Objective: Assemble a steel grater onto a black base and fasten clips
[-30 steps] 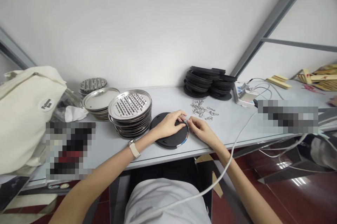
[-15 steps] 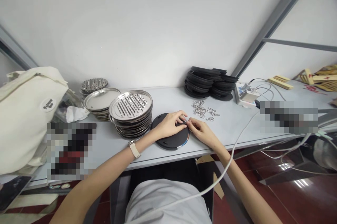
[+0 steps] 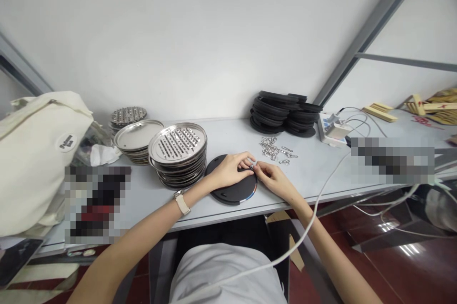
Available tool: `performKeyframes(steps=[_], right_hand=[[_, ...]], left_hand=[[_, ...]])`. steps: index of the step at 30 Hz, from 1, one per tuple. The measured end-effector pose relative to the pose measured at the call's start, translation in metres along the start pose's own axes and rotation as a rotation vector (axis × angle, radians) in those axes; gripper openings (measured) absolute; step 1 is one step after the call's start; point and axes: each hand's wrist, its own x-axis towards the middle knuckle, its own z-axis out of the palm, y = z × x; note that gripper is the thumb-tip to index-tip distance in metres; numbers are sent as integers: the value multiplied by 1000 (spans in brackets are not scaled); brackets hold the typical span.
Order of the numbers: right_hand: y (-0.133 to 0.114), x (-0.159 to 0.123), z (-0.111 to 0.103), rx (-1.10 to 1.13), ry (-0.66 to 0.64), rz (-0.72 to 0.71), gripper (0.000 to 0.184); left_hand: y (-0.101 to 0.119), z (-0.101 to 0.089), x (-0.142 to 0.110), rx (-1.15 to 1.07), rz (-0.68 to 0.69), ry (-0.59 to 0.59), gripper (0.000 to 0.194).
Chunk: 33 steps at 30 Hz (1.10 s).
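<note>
A round black disc (image 3: 233, 190) lies at the table's front edge, with a thin multicoloured strip along its right rim. My left hand (image 3: 233, 169) lies across the top of it, fingers curled and thumb pressed near the right rim. At that same rim my right hand (image 3: 273, 178) pinches a small shiny metal clip (image 3: 252, 166) between thumb and fingertips, close to the left fingertips. The fingers partly hide the clip. Behind the hands is a loose pile of small metal clips (image 3: 273, 148).
Left of the disc stand a stack of metal grater discs (image 3: 177, 144) and a stack of plain metal discs (image 3: 137, 133). Stacked black discs (image 3: 274, 111) sit by the wall, beside a power strip (image 3: 333, 130). A white cable (image 3: 314, 213) crosses in front of my right forearm.
Almost nothing differs. Both hands stay at the disc's right rim, with only a slight shift of the fingers.
</note>
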Motion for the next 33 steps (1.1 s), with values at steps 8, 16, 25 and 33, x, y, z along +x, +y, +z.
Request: performKeyframes(steps=[8, 16, 25, 33], right_hand=[[0, 0, 0, 11, -1, 0, 38], [-1, -1, -1, 29, -8, 13, 39], [-1, 0, 1, 22, -2, 5, 39], [-2, 0, -1, -2, -11, 4, 38]], left_hand=[[-1, 0, 0, -18, -14, -3, 29], [1, 0, 0, -20, -24, -5, 28], [-3, 1, -1, -6, -6, 12, 33], [-2, 1, 0, -51, -53, 10, 31]])
